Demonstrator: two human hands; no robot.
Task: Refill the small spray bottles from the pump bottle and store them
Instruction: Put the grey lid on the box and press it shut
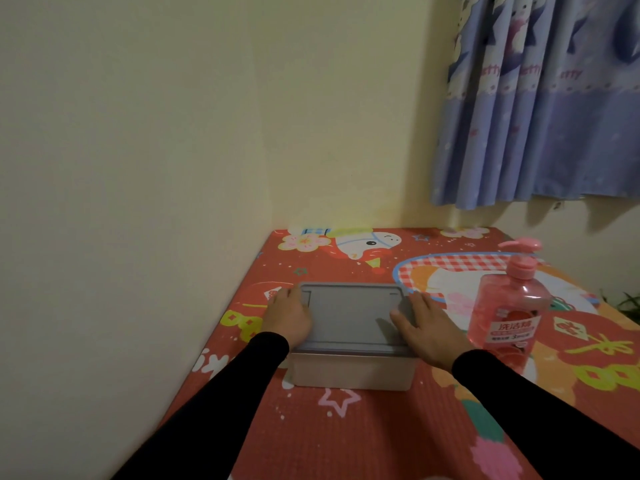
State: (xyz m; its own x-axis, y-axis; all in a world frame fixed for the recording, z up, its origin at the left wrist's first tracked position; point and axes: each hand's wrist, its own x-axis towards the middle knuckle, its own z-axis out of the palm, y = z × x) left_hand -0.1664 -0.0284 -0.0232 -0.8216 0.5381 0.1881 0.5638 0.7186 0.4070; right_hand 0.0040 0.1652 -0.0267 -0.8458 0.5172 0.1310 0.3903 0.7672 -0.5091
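Observation:
A grey storage box with a grey lid stands on the red patterned table. My left hand rests on the lid's left edge, fingers wrapped over its side. On the lid's right edge lies my right hand, fingers curled over the corner. A pink pump bottle with a pink pump head stands upright just right of the box, near my right wrist. No small spray bottles are visible; the closed lid hides the box's inside.
The table sits in a corner against a cream wall on the left and back. A blue patterned curtain hangs at the upper right. A green plant peeks past the table's right edge.

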